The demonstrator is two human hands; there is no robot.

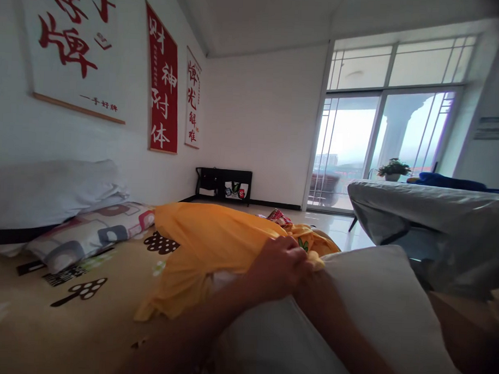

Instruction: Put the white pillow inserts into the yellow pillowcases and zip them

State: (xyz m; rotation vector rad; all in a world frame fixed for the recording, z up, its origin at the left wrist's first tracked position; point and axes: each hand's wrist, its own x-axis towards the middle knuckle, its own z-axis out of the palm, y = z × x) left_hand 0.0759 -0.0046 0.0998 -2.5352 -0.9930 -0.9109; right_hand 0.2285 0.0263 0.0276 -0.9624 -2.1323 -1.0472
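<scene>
A thin orange cloth (215, 229) with a small green print lies spread over the bed, its far end bunched near my hands; I cannot tell whether it is a cover or a garment. My left hand (277, 267) is closed on the bunched part of this cloth. Crossing close behind it, my right hand (306, 273) is mostly hidden by the left; its fingers appear closed on the same cloth. Under and beside my forearms lies a white pillow (372, 289), partly covered by the arms, touching the orange cloth at its far edge.
A patterned pillow (92, 233) and a white pillow (48, 193) lie at left on the beige printed bedsheet (106, 318). A covered table (429, 207) with a potted plant (393, 169) stands right. A low black rack (223, 186) is against the far wall, near sliding glass doors (345, 141).
</scene>
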